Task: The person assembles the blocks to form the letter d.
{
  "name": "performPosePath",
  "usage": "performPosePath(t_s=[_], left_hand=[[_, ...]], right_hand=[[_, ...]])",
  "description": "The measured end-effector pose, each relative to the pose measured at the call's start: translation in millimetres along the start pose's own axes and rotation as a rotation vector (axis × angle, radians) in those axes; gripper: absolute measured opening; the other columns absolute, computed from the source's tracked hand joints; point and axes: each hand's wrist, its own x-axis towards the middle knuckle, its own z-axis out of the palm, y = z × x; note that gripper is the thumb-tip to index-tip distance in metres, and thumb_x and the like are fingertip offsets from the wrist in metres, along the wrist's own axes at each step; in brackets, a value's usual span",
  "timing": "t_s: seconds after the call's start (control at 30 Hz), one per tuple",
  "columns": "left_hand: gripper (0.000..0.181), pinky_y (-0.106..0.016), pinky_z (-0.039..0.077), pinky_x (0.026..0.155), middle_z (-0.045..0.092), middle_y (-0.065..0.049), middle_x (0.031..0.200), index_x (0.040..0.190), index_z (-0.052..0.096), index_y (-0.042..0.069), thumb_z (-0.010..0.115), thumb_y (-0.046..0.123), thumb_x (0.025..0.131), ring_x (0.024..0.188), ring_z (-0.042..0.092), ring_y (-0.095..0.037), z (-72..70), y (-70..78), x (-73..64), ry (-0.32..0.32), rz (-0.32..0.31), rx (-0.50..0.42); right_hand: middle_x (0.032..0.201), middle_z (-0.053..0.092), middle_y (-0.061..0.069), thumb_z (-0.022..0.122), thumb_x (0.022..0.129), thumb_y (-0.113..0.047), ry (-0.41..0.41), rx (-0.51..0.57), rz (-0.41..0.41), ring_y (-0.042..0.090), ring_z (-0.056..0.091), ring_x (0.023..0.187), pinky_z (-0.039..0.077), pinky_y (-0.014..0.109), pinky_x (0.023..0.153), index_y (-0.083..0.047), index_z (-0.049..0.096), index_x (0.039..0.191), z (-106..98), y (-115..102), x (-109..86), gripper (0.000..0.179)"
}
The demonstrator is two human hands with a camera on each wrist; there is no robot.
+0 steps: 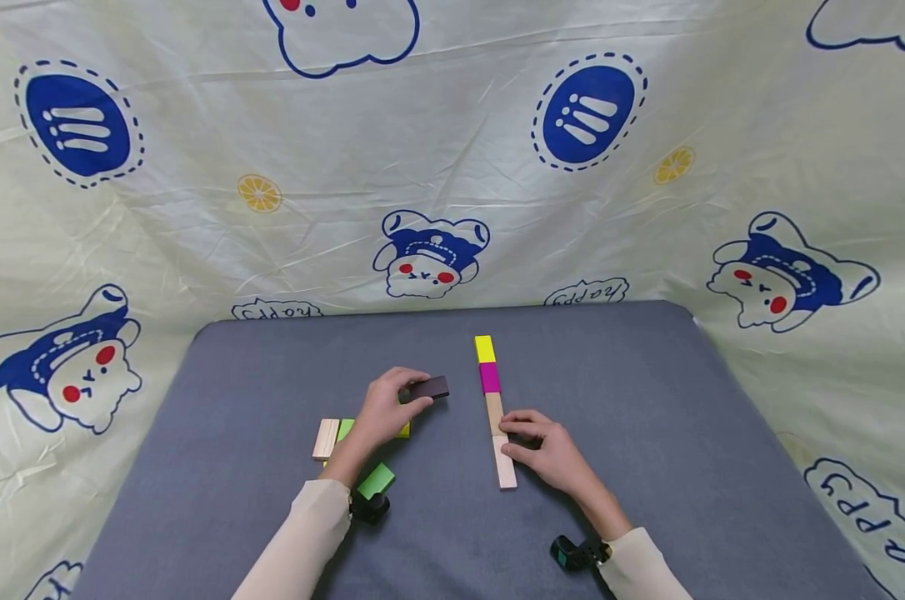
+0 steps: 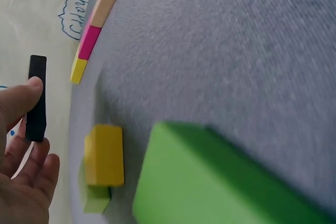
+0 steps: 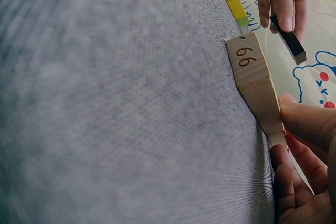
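Observation:
My left hand (image 1: 381, 410) pinches a dark block (image 1: 432, 388) between thumb and fingers, held above the table in the left wrist view. To its right runs a straight row: a yellow block (image 1: 484, 349) at the far end, a magenta block (image 1: 490, 377), then a tan wooden block (image 1: 495, 412) and a paler wooden block (image 1: 505, 467) nearest me. My right hand (image 1: 548, 452) rests at the row's right side, thumb and fingertips against the wooden blocks around their joint. The number 66 shows on the near wooden block (image 3: 252, 64) in the right wrist view.
Left of the row, partly hidden under my left arm, lie a striped wooden block (image 1: 326, 439), a light green block (image 1: 345, 429) and a yellow block (image 1: 404, 430). A green block (image 1: 377, 481) lies nearer me. Printed cloth (image 1: 467, 167) hangs behind the grey table (image 1: 647, 375).

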Motion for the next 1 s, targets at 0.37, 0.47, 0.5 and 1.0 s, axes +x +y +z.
performPosePath(t_s=[0.37,0.47,0.5,1.0], left_hand=[[0.03,-0.046,0.053,0.093,0.071,-0.013,0.121,0.118,0.076,0.009,0.081,0.014,0.089,0.107,0.066,-0.029,20.8,1.0,15.9,-0.018,-0.081,-0.025],[0.029,-0.046,0.052,0.094,0.071,-0.014,0.12,0.116,0.076,0.009,0.082,0.013,0.088,0.108,0.065,-0.029,26.5,1.3,18.4,-0.047,-0.099,-0.012],[0.029,-0.046,0.052,0.094,0.072,-0.013,0.119,0.116,0.077,0.009,0.082,0.013,0.087,0.107,0.065,-0.029,28.8,1.2,18.9,-0.058,-0.105,-0.007],[0.029,-0.045,0.052,0.097,0.073,-0.013,0.116,0.115,0.077,0.006,0.081,0.01,0.087,0.107,0.066,-0.028,51.1,9.6,29.1,-0.158,-0.111,0.055]], right_hand=[[0.128,0.069,0.005,0.082,0.088,-0.014,0.008,0.006,-0.008,0.024,0.063,0.11,0.05,0.028,0.09,-0.01,0.078,0.119,0,-1,-0.6,0.032],[0.127,0.069,0.005,0.082,0.087,-0.014,0.009,0.006,-0.009,0.024,0.064,0.11,0.051,0.029,0.09,-0.01,0.078,0.118,0,-1,-0.3,0.032],[0.127,0.069,0.005,0.082,0.087,-0.015,0.008,0.005,-0.004,0.024,0.064,0.111,0.051,0.029,0.09,-0.01,0.078,0.118,0,-1,-0.3,0.031],[0.128,0.069,0.004,0.082,0.088,-0.016,0.0,0.007,0.021,0.024,0.064,0.112,0.051,0.03,0.09,-0.013,0.078,0.118,1,-2,0.0,0.031]])
